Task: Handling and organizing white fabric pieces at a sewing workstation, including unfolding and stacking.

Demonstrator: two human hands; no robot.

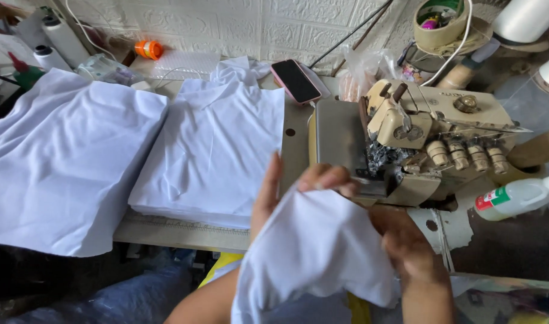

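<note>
A white piece of fabric [313, 252], nearest the camera, is gripped by both hands just in front of a beige overlock sewing machine [430, 141]. The left hand [274, 189] pinches the cloth's upper edge, thumb raised and fingertips curled over the top; the right hand [406, 246] clutches its right side from beneath the machine's bed. From left to right, two stacks of white garments lie on the desk [178, 231]: a large one [58, 162] overhanging the left edge and a second [214, 150] beside it. Behind them stand two white thread cones [55, 45] and one orange spool [148, 49]. One pink-cased phone [295, 81] lies face up between the second stack and the machine. At far right, one white plastic bottle [517, 197] lies on its side.
</note>
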